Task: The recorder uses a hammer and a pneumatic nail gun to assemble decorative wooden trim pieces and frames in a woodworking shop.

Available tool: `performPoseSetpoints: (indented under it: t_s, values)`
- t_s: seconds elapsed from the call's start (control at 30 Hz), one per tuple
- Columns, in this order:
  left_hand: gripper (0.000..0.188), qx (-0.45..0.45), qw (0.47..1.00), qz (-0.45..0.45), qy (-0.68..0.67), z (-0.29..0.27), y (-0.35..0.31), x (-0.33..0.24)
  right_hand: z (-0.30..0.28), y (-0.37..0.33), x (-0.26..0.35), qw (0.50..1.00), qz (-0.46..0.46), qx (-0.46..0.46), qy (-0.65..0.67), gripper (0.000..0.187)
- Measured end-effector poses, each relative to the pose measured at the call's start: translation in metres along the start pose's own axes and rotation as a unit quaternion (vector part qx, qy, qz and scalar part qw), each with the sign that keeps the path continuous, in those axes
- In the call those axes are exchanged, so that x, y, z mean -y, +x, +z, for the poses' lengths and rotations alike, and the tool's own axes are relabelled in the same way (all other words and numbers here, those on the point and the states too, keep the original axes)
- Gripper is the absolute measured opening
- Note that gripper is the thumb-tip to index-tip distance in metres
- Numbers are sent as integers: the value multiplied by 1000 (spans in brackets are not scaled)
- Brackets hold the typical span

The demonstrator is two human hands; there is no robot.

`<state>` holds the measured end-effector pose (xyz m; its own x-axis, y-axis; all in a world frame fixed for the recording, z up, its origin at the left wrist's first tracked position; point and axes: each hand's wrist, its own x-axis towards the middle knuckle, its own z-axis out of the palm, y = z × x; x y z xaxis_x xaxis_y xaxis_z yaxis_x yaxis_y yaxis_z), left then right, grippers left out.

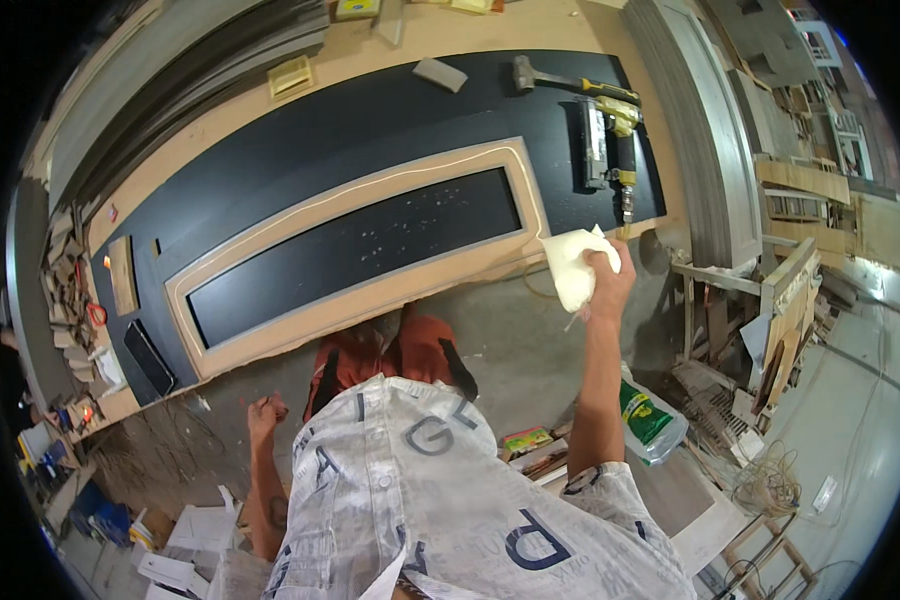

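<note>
A pale, soft squeeze bag (572, 268) of glue is gripped in my right hand (607, 284), its tip close to the right side of a rectangular frame (370, 320). The frame has a tan face and grey edges. A thin whitish bead of glue (370, 187) runs along its left, far and right sides; no bead shows on the near side. Beneath the frame lies a black board (300, 150), speckled with white inside the opening. My left hand (267, 410) hangs beside my body, away from the bench, fingers curled and apparently holding nothing.
On the board lie a hammer (570, 82), a nail gun (610, 140), a grey block (440, 75) and a dark phone (148, 358). Stacked grey panels (705, 130) flank the right; more panels (185, 95) rise at far left. A green-and-clear bag (652, 420) sits below my right arm.
</note>
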<state>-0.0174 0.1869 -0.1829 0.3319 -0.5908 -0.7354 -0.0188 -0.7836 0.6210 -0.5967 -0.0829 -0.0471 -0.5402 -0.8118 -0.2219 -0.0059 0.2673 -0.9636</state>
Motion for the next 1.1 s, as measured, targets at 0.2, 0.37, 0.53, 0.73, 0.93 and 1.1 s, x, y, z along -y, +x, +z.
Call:
performPoseSetpoints:
  t_s: [0.2,0.37,0.53,0.73,0.93,1.1]
  values:
    - [32,30,999,-16,-22,-2,-23,25,26,-25,11,999,-26,22,-41,20]
    - [31,6,995,-91,-46,-11,-36,58,55,-46,17,994,-36,56,-84,23]
    - [33,-4,983,-88,-161,-24,-68,99,99,-82,31,985,-2,109,-131,27]
    - [45,14,982,-63,-176,-37,-92,144,139,-121,28,968,-41,159,-187,34]
    - [47,-21,971,-111,-211,-43,-99,186,185,-162,29,956,-10,217,-198,34]
    - [40,-46,958,-125,-252,-41,-103,204,221,-188,28,937,-23,267,-224,31]
